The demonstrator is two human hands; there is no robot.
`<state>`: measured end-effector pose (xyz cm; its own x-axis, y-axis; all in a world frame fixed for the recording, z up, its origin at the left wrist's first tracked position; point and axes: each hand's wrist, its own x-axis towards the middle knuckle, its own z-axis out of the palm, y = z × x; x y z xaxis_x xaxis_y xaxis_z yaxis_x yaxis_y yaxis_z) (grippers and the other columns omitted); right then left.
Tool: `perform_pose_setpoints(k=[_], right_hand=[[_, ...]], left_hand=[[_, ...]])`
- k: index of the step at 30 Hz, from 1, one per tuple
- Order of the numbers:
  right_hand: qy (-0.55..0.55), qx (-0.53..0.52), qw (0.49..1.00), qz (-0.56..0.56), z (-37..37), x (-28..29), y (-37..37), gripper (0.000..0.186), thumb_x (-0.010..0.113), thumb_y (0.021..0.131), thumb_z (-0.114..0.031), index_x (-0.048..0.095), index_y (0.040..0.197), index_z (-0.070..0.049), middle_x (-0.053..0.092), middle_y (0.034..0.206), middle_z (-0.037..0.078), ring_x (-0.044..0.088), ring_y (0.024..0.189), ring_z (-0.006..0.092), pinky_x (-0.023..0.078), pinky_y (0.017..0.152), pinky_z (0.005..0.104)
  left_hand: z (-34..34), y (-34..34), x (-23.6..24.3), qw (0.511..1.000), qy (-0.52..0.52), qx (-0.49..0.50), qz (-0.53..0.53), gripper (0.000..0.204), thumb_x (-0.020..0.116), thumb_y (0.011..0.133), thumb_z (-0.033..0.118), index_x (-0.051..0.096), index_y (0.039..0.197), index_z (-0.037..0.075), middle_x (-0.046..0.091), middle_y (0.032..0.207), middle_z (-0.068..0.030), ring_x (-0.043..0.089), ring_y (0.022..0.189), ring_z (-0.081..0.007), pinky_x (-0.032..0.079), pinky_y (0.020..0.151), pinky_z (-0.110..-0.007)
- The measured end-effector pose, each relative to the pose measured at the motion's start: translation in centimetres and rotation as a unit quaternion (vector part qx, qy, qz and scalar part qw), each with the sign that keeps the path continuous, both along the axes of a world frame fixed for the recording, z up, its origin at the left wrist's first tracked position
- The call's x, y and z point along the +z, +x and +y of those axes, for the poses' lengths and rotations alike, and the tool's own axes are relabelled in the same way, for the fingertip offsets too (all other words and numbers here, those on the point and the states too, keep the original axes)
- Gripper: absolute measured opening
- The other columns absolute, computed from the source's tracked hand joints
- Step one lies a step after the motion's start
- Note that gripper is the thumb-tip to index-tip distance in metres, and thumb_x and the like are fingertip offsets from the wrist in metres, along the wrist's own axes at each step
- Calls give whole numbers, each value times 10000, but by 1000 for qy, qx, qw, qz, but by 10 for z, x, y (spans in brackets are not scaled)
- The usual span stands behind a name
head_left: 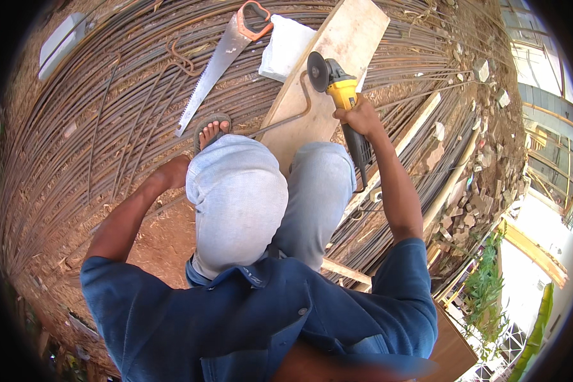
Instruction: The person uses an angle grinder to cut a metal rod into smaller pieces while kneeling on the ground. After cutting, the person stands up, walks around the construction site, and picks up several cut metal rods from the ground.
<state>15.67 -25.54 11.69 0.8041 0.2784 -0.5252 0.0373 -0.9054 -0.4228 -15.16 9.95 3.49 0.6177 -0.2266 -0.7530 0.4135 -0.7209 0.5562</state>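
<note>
My right hand (358,116) grips a yellow-and-black angle grinder (344,92), its dark disc pointing up over a wooden plank (353,32). My left hand (175,170) is beside my left knee, with its fingers hidden. A bent steel rod (296,113) crosses the plank and runs left behind that knee. My sandalled foot (210,132) rests among long rusty rebar (63,140). Beyond it lies a handsaw (216,73) with an orange handle, beside a white block (280,48).
Rebar covers much of the ground around me. Another white block (60,44) is at upper left. Timber strips (417,124) and a pale pole (455,172) lie to my right, with broken rubble (465,216). Green plants (484,280) and light structures show along the right rim.
</note>
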Motion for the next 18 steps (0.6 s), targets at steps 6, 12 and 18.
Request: perform_pose_setpoints(k=[6,12,18], right_hand=[[-10,3,1000,5,-1,-8,4,667,725,606,-297,545,1084,133,642,950,283,638,915,370,492,815,393],[39,5,999,2,-1,-8,2,589,714,616,-256,561,1030,135,642,895,265,643,846,332,503,767,381],[37,18,999,-4,-1,-13,8,593,705,625,-263,556,1031,143,645,886,264,644,842,346,506,755,385]], left_hand=[[1,0,3,1000,-18,7,-18,410,605,842,339,676,1073,8,622,1062,-325,618,1010,-426,490,881,-432],[-2,-3,-10,1000,-11,-7,-18,418,612,836,342,671,1091,17,627,1074,-306,620,1007,-424,489,888,-435],[-1,-6,-17,1000,-4,-17,-21,391,611,845,332,669,1098,41,636,1064,-292,628,987,-415,495,878,-437]])
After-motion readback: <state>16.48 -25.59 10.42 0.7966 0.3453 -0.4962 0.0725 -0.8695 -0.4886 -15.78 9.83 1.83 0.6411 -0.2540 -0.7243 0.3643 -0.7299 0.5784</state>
